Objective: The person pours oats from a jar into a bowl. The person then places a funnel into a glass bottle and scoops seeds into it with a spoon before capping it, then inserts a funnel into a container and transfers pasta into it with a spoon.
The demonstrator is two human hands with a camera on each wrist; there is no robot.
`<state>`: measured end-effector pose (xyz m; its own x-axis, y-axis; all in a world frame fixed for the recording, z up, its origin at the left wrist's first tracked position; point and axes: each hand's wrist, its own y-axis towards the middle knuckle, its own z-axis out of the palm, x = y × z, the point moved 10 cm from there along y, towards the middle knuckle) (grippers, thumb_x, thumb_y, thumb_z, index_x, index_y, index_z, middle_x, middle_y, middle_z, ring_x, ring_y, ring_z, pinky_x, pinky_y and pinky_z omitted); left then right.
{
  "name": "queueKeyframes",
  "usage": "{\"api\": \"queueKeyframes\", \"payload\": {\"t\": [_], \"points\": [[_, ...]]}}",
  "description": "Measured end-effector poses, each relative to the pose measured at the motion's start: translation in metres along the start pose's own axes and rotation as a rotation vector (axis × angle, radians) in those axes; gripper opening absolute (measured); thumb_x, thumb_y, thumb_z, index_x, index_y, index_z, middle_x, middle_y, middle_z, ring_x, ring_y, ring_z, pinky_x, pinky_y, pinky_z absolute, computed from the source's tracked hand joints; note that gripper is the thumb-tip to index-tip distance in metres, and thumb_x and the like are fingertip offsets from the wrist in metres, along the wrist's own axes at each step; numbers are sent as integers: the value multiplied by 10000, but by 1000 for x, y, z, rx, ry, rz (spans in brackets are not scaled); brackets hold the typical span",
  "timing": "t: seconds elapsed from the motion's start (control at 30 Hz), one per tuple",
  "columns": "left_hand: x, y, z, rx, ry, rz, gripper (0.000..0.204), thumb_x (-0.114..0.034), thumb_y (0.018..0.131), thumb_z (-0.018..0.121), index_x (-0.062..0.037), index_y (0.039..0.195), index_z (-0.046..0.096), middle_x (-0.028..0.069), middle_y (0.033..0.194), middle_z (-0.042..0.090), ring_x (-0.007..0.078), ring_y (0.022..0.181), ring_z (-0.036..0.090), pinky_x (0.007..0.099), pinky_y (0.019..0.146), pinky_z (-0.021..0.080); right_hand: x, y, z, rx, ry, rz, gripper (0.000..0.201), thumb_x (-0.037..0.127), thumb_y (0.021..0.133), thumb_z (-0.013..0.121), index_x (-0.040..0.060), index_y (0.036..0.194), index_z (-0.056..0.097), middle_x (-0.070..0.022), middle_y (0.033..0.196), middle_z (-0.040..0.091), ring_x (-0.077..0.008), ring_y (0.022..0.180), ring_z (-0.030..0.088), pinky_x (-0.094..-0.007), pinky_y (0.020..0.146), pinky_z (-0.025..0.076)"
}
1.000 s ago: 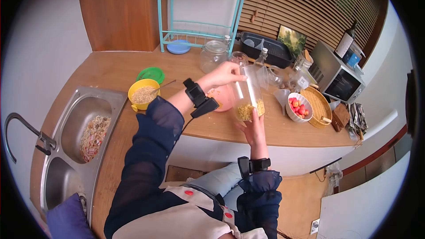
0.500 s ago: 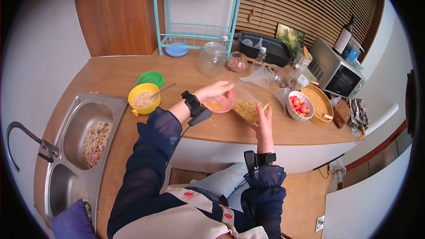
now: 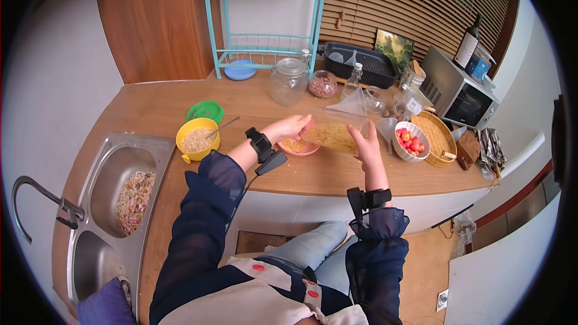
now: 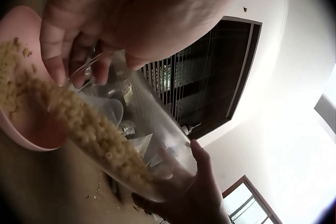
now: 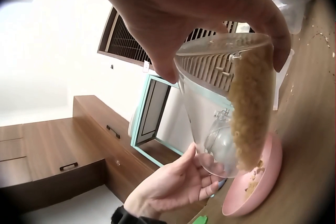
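Observation:
A tall clear container (image 3: pixel 331 137) lies tilted nearly on its side, its mouth toward the pink bowl (image 3: pixel 306 151). Macaroni (image 4: pixel 100 137) runs along its lower wall up to the mouth. My right hand (image 3: pixel 368 144) grips the container's base end between thumb and fingers. At the mouth end, my left hand (image 3: pixel 291 127) holds the rim, thumb and fingers on either side, as the right wrist view shows. Some macaroni lies inside the pink bowl, partly hidden by the left hand in the head view.
Left of the hands stand a yellow bowl (image 3: pixel 198 138) of oats with a spoon, a green lid (image 3: pixel 205 111) and a sink (image 3: pixel 108 186) with scraps. Behind are a glass jar (image 3: pixel 289 82) and funnels (image 3: pixel 352 103). A white bowl (image 3: pixel 412 142) of red fruit sits at right.
The container has gone from nearly upright to almost level, its mouth lowered to the pink bowl. My right hand has moved right and up with the base; macaroni has slid toward the mouth.

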<state>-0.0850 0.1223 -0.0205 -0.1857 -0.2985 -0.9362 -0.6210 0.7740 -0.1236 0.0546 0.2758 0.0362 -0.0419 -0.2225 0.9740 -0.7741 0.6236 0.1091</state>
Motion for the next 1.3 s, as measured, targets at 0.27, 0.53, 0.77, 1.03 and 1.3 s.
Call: {"api": "queueKeyframes", "payload": {"t": [0.27, 0.53, 0.77, 1.03, 1.3], "points": [[1, -4, 6, 29, -7, -46, 404, -417, 912, 277, -79, 1027, 466, 9, 812, 476, 104, 754, 464, 256, 656, 428, -4, 4, 1, 113, -26, 97, 887, 448, 667, 651, 79, 1332, 195, -176, 1266, 349, -324, 1097, 410, -438, 737, 430], [5, -7, 3, 67, -46, -85, 430, -423, 907, 295, -60, 1069, 458, 19, 811, 469, 119, 738, 478, 250, 651, 432, 18, 13, 0, 47, -126, -64, 888, 454, 624, 670, -13, 1276, 290, -244, 1139, 477, -297, 1058, 481, -335, 874, 382], [9, -16, -4, 64, -82, -69, 450, -444, 904, 287, -71, 1095, 449, 32, 831, 478, 119, 743, 498, 224, 607, 426, 21, 22, 19, 71, -275, -136, 911, 479, 598, 676, 34, 1288, 282, -299, 1153, 412, -366, 1068, 451, -366, 884, 385], [18, -30, -14, -15, -255, -174, 554, -506, 872, 320, 19, 967, 471, 104, 856, 515, 186, 800, 573, 253, 657, 463, 60, 1, 36, -5, -444, -261, 906, 486, 590, 675, 76, 1295, 279, -281, 1102, 413, -400, 1022, 456, -381, 856, 398], [22, -38, -20, -49, -339, -178, 603, -536, 856, 311, 38, 974, 455, 162, 895, 540, 232, 833, 583, 287, 725, 480, 87, -13, 47, -89, -539, -387, 842, 466, 599, 679, 61, 1256, 340, -244, 1041, 458, -392, 960, 464, -400, 815, 411]]}}
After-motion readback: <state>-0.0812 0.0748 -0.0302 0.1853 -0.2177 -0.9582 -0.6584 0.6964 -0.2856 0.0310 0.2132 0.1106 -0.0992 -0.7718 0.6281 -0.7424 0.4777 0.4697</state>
